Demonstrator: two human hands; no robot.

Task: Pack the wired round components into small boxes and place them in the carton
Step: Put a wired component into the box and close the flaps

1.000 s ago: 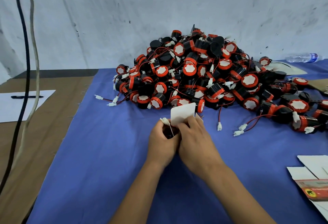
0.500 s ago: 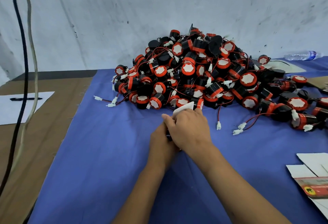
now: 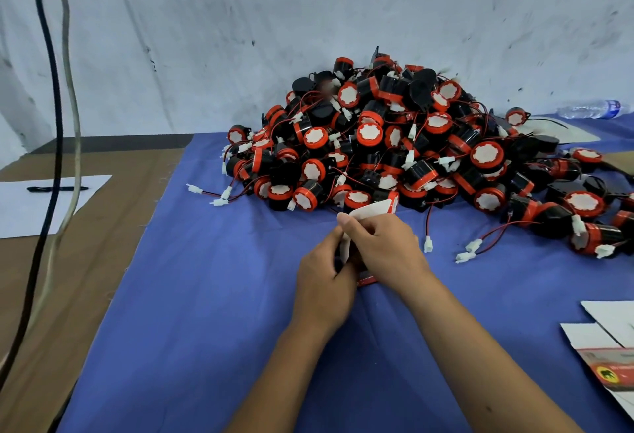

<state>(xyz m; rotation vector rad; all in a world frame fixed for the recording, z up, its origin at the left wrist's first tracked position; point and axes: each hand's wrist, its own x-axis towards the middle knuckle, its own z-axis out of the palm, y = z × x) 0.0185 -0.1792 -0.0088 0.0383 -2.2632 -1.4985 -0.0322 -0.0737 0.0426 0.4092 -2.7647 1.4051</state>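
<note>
At the pile's (image 3: 422,147) foot, my left hand (image 3: 324,274) and right hand (image 3: 384,247) are gripping one small box (image 3: 372,209), closing it; nearly everything is waiting unpacked.

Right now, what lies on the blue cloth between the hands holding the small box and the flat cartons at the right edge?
In the head view, only bare blue cloth lies between the right hand and the flat cartons.

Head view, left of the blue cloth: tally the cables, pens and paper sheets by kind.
Cables: 2
Pen: 1
Paper sheet: 1
Total: 4
</note>
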